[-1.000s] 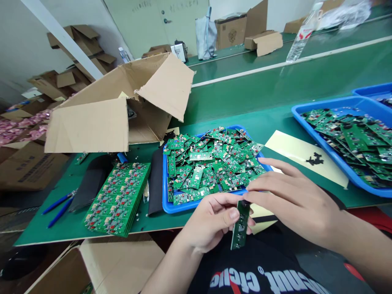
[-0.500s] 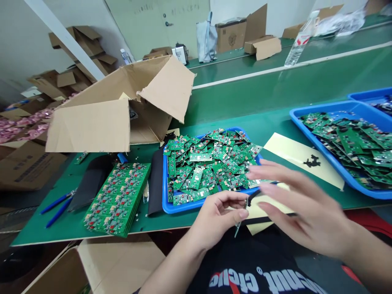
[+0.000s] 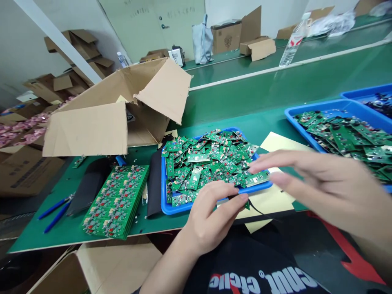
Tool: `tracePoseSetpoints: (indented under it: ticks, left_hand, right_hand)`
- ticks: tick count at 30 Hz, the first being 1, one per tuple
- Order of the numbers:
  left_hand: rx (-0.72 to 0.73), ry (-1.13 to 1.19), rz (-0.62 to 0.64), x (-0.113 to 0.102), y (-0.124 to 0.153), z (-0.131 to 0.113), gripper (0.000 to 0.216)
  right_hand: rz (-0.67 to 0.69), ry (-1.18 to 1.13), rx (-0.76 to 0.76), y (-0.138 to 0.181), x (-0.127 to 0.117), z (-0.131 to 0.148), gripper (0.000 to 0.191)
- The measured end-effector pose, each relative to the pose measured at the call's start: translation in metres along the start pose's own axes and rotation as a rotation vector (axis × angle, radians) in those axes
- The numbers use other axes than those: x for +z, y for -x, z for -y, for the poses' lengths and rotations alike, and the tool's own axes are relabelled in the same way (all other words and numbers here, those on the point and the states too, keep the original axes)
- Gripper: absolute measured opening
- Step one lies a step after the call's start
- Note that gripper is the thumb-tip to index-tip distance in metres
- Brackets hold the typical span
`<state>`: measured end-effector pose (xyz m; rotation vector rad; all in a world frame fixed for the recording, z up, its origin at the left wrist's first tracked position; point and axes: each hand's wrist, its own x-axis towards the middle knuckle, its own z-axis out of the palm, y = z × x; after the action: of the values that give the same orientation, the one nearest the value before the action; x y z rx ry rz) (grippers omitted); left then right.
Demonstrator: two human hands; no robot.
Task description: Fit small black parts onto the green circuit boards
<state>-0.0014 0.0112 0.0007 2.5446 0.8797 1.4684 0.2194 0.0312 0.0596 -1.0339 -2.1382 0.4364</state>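
Observation:
My left hand (image 3: 211,216) is closed on a small green circuit board (image 3: 247,205) at the near rim of a blue tray (image 3: 171,209); fingers cover most of the board. A thin black strip (image 3: 257,209) sticks out to the right of those fingertips. To the right hovers my right hand (image 3: 324,185), blurred, its fingers stretched out and nothing visible in them. It is over cream paper (image 3: 271,201) beside the tray. Loose green circuit boards (image 3: 211,161) are heaped in the tray.
On the left are a stack of uncut board panels (image 3: 118,200), blue-handled pliers (image 3: 56,208) and an open cardboard box (image 3: 88,130). A second blue tray (image 3: 294,116) with boards stands at the right. A water bottle (image 3: 294,43) is behind.
My right hand has moved right, away from my left hand. The left hand has turned palm-down over the board. The whole view has shifted slightly.

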Motion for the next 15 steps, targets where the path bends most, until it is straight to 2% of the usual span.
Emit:
tracePoseSetpoints:
  ticks: [3,5,11,15]
  left_hand:
    - [0.009,-0.065,-0.056,0.0,0.0,0.001,0.023]
    - [-0.006,-0.099,-0.078,-0.002,0.001,0.002,0.023]
    - [-0.005,-0.131,-0.084,-0.007,0.001,0.005,0.022]
    - [-0.056,-0.098,-0.113,-0.004,0.001,0.002,0.024]
  right_hand:
    - [0.226,-0.249,0.21,-0.001,0.021,0.01,0.028]
    - [0.313,-0.428,0.307,0.003,0.032,0.012,0.034]
    - [0.319,-0.867,0.457,0.009,0.043,0.009,0.022]
    - [0.339,-1.084,0.467,0.007,0.049,0.006,0.025]
